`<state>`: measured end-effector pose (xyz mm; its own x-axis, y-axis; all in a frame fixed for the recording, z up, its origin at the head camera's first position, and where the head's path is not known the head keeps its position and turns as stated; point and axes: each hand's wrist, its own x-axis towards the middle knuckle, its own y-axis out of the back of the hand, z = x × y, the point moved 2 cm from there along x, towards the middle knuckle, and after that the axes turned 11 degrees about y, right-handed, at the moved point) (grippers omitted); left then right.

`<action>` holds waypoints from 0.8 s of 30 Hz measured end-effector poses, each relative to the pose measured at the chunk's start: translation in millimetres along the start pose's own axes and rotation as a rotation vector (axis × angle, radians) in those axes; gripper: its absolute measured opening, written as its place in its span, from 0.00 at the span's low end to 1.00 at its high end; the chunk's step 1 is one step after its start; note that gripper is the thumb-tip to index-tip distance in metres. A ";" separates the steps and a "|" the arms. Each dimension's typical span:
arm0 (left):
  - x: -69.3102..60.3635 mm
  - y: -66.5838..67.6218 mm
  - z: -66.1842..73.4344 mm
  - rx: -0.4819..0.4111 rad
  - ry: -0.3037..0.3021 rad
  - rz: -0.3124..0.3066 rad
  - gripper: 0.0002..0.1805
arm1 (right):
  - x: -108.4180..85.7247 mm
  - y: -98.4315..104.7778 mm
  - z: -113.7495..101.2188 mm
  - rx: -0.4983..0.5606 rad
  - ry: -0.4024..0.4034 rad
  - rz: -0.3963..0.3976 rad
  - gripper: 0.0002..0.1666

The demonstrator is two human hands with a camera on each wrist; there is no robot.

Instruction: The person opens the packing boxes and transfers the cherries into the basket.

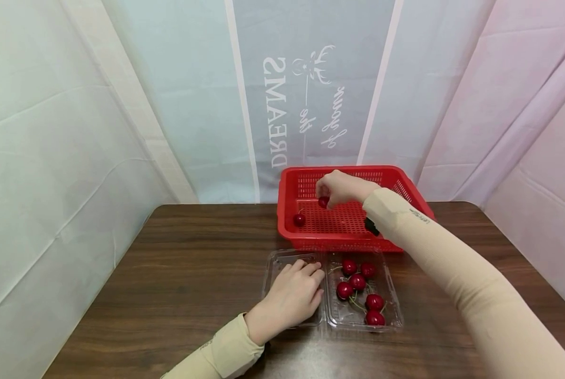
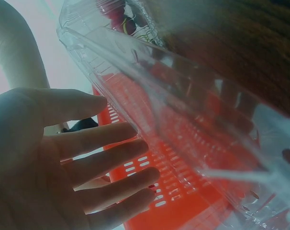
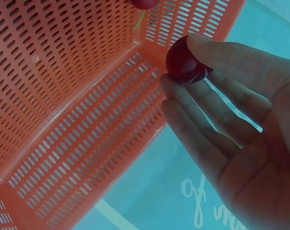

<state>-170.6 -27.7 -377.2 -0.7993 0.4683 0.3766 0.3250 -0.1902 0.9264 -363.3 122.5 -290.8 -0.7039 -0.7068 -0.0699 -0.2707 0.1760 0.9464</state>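
Over the red plastic basket (image 1: 289, 231), my right hand (image 1: 341, 188) pinches a dark red cherry (image 3: 183, 61) between thumb and fingertips. Another cherry (image 1: 299, 219) lies on the basket floor at the left. My left hand (image 1: 292, 295) rests on the lid half of a clear plastic clamshell box (image 1: 275, 263), its fingers fairly straight in the left wrist view. The box's other half (image 1: 391, 316) holds several cherries (image 1: 357, 282) with green stems.
The basket stands at the back of the dark wooden table (image 1: 192, 263), just behind the clamshell box. A printed curtain (image 1: 306, 105) hangs beyond the table's far edge, with pale cloth on both sides.
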 end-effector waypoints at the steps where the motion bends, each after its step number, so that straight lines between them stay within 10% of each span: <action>1: 0.0 0.1 0.0 0.000 0.001 0.000 0.13 | 1.4 -0.5 0.7 0.003 0.000 -0.003 0.16; 24: 0.2 -1.8 -0.2 0.006 0.001 -0.012 0.13 | 26.6 -10.8 5.3 -0.038 -0.033 -0.050 0.20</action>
<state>-171.5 -27.4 -378.8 -0.8035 0.4699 0.3655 0.3184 -0.1796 0.9308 -382.5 105.5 -304.6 -0.7114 -0.6912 -0.1269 -0.2815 0.1147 0.9527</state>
